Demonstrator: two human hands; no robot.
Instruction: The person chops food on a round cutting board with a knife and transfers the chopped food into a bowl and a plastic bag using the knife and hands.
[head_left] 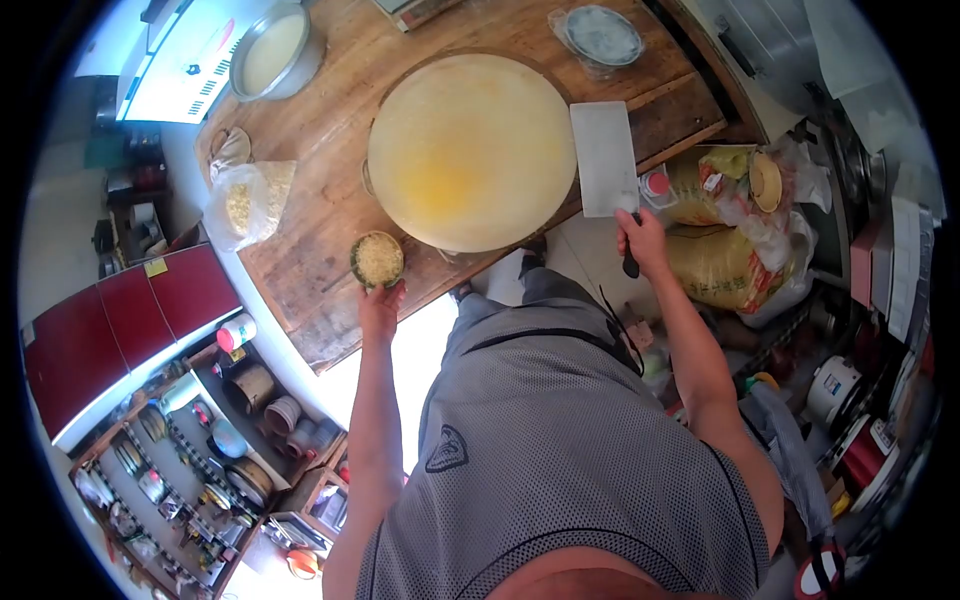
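Observation:
My left hand [381,310] grips the near side of a small round bowl [357,268], with its fingers partly hidden. Pale yellow, finely chopped bits [380,257] fill it. In my right hand [643,243] is the black handle of a cleaver [604,160], its broad blade pointing away from me beside the board's right edge. Between my hands lies a large round chopping board [500,150], stained yellow toward its left middle.
The board rests on a wooden table [300,200]. A metal basin [278,52] of whitish contents stands back left, near an open plastic bag [240,205] of pale bits. A plastic-wrapped dish [603,37] sits back right. Sacks [715,265] crowd the floor at right.

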